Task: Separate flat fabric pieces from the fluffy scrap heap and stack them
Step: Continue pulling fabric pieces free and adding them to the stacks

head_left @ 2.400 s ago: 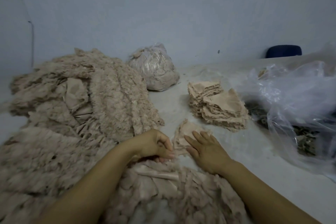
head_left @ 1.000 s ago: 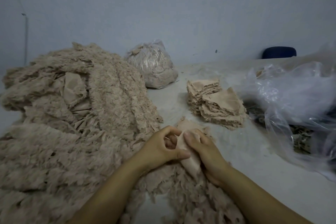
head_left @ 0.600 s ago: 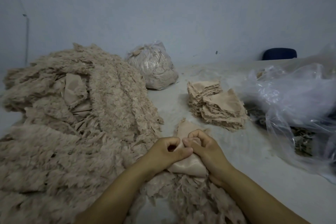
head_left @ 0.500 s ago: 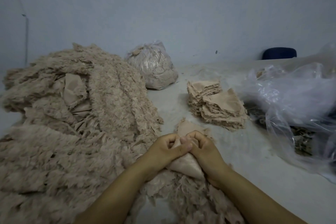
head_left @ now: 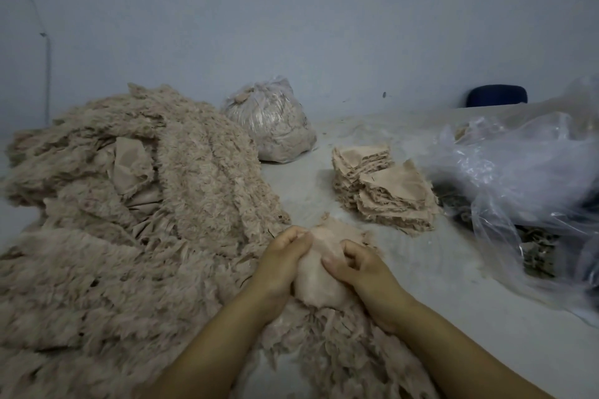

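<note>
Head view: left hand (head_left: 281, 264), right hand (head_left: 363, 272) grip fabric piece (head_left: 316, 282).

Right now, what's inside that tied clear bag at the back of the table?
The tied clear bag shows beige fabric scrap pressed against its plastic, like the fluffy heap beside it. Whether its core holds flat pieces cannot be seen; the outer scrap and glare cover it.

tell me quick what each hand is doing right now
Left hand: closed, gripping the fabric piece.
Right hand: closed, fingers curled on the same fabric piece.
</note>
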{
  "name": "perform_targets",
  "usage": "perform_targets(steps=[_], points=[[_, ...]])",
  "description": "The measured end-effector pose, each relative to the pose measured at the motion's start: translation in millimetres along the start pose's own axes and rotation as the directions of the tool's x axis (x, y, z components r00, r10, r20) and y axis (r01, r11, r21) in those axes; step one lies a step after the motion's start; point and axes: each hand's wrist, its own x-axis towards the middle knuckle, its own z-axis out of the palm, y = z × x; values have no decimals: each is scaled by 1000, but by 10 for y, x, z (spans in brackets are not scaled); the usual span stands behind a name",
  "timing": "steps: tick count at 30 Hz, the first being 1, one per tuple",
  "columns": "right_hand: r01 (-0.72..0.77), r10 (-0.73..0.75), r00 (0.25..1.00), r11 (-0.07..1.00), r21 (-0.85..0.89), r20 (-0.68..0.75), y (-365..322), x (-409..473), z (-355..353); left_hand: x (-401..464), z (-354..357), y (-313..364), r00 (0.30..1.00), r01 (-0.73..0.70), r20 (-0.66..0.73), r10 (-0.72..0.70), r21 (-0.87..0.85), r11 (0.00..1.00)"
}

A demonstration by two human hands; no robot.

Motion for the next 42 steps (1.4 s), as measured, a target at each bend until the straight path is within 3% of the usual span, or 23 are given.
perform_targets(steps=[3, 5, 10, 13, 17, 24, 25, 27, 28, 30, 33, 35, 37, 40, 42], points=[[83, -103, 988, 981, -176, -111, 38, 0, 14, 4, 10, 1, 999, 47, -6, -48, -123, 991], [109, -135, 986, 967, -229, -102, 24, -7, 31, -1, 21, -8, 1000, 7, -7, -7, -48, 999], [52, -87, 972, 985, -162, -219, -43, 40, 8, 161, 20, 60, 973, -144, -137, 183, 255, 956], [-109, 105, 994, 989, -98, -40, -95, 4, -55, 285, 23, 104, 951, -198, -150, 270, 372, 907], [-243, 275, 942, 954, -174, 191, -190, -36, -260, 435, -41, 137, 929, -237, -163, 333, 430, 871], [-123, 418, 796, 820, -559, 438, -216, -50, -532, 597, -58, 259, 901, -285, -167, 401, 469, 836], [-109, 428, 800, 793, -599, 422, -227, -51, -543, 609, -55, 300, 901, -296, -148, 407, 474, 829], [-130, 326, 914, 800, -586, 242, -248, -16, -530, 616, -8, 370, 914, -329, -48, 402, 490, 807], [-143, 216, 972, 849, -509, 88, -241, 20, -518, 610, 39, 394, 920, -345, 7, 392, 490, 801], [-59, 26, 994, 945, -323, -106, -231, 86, -461, 585, 175, 432, 924, -373, 106, 367, 460, 806], [16, -18, 999, 997, -79, -27, -234, 158, -339, 597, 341, 470, 914, -405, 175, 365, 387, 829], [-52, 64, 997, 975, 215, -51, -251, 228, -333, 693, 364, 456, 920, -387, 103, 377, 366, 846], [-68, 130, 980, 930, 361, -150, -266, 314, -391, 824, 345, 383, 938, -324, 4, 346, 365, 873], [13, 95, 921, 961, 275, -378, -214, 469, -503, 972, 324, 160, 950, -214, -97, 298, 493, 843], [23, 0, 843, 999, 36, -538, -122, 528, -553, 1032, 305, -15, 951, -170, -98, 292, 623, 764]])
